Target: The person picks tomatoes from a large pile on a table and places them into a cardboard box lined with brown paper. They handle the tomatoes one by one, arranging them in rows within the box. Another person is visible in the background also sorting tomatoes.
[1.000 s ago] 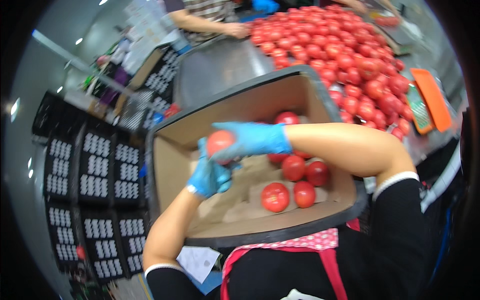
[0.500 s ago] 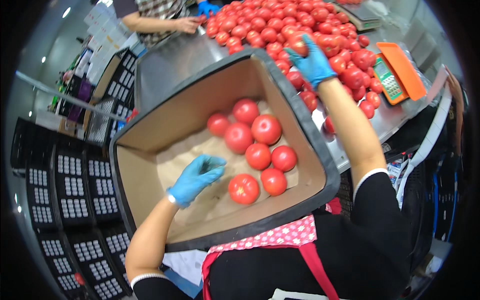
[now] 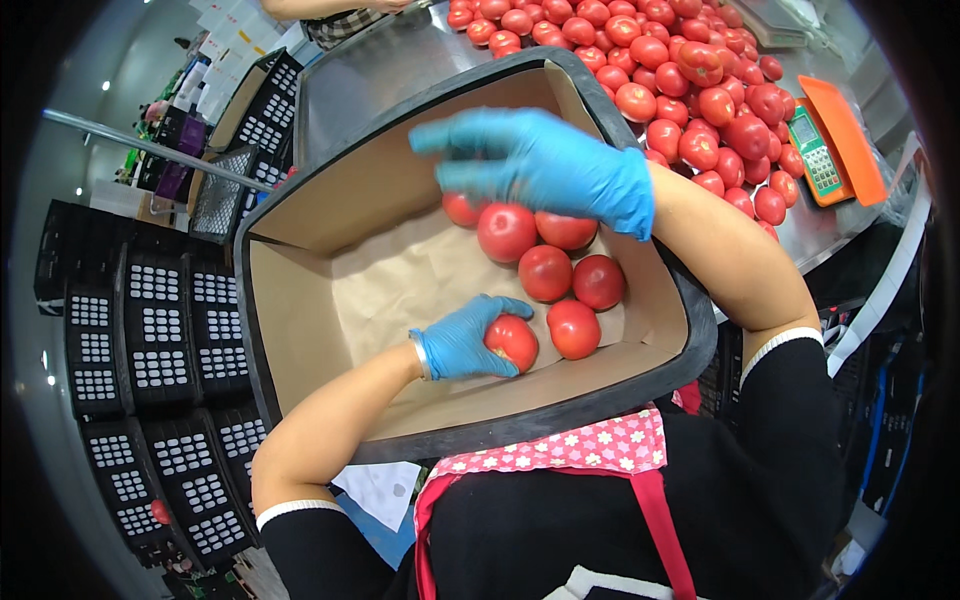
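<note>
A large black-rimmed crate [image 3: 255, 330] lined with brown paper is tilted in front of me. Inside its right half lie several red tomatoes [image 3: 546, 273]. My left hand [image 3: 465, 338], in a blue glove, reaches into the crate with its fingers and thumb closed round a tomato [image 3: 512, 345] near the front side. Above the crate's far right part is my right hand [image 3: 545, 165], also blue-gloved. Its fingers stretch leftward, somewhat apart and blurred, and no held thing shows. The palm is hidden, and the hand covers some of the tomatoes below.
A metal table [image 3: 365, 85] beyond the crate carries a big heap of tomatoes [image 3: 690, 110]. At its right lies a green keypad device [image 3: 815, 155] in an orange case. Black slotted crates [image 3: 155, 370] stand at the left. Another person's arm [image 3: 320, 8] shows at the top.
My right hand has left the tomato heap and come left over the crate. My left hand has moved right and closed on the tomato near the front. The whole view has shifted slightly.
</note>
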Demonstrator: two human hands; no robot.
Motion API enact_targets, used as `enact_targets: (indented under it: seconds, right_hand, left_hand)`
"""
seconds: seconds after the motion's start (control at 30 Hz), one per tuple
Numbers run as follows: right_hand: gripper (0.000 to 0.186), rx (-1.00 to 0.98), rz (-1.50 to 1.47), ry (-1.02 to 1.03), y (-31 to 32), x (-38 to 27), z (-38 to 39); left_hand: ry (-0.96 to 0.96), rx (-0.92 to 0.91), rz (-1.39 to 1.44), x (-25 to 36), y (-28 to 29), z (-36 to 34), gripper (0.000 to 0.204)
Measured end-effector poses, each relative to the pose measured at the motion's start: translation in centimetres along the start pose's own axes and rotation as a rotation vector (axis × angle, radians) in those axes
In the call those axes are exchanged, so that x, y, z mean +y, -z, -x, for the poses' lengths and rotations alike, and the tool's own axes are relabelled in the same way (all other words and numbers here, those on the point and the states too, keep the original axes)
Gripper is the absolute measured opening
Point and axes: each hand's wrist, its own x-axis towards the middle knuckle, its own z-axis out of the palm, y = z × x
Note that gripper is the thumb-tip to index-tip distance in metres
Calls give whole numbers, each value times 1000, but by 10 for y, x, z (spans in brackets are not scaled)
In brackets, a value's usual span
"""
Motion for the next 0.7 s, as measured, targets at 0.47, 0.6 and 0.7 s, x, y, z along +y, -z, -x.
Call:
enact_targets:
  seconds: [0.47,0.6,0.7]
  right_hand:
    - [75,-608,371,-285,-6,15,7]
    - [84,-519,191,-215,-13,17,5]
    - [85,-500,127,-219,-10,3,5]
  left_hand:
    - [-23,-59,1491,-1,56,15,57]
    - [-202,329,644,2,45,15,44]
    - [-114,360,694,11,41,14,49]
